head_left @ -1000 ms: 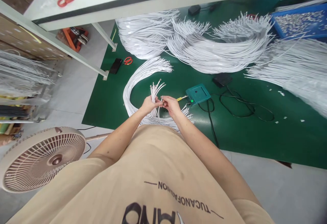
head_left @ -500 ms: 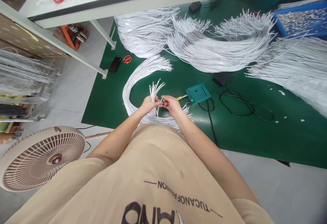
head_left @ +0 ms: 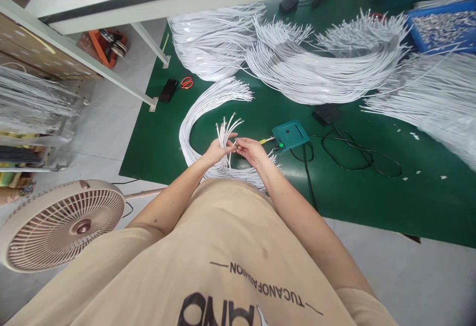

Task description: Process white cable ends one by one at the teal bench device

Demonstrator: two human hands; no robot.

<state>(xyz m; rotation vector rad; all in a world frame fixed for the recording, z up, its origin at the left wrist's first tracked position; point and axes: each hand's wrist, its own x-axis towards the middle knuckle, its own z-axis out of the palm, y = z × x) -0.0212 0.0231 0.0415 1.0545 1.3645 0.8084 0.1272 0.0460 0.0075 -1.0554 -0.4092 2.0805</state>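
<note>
My left hand (head_left: 218,151) is closed around several white cables (head_left: 224,132), whose ends fan upward above the fingers. Close beside it, my right hand (head_left: 252,150) pinches the end of one white cable; the tip between its fingers is too small to make out. The fingers of both hands almost meet. A curved bundle of white cables (head_left: 191,125) lies on the green table around and below my hands. Just right of my right hand sits a small teal device (head_left: 290,135) with a yellow-tipped part pointing toward the hand.
More white cable bundles (head_left: 320,81) lie across the back. A blue tray (head_left: 418,33) of small metal parts stands at the far right. Red-handled scissors (head_left: 187,83) and a black phone (head_left: 169,90) lie at left. Black cords (head_left: 357,142) trail right; a fan (head_left: 70,224) stands lower left.
The fingers of my right hand have shifted slightly at the cable end, and my left fingers reach a little further out behind it. The view has moved slightly.
</note>
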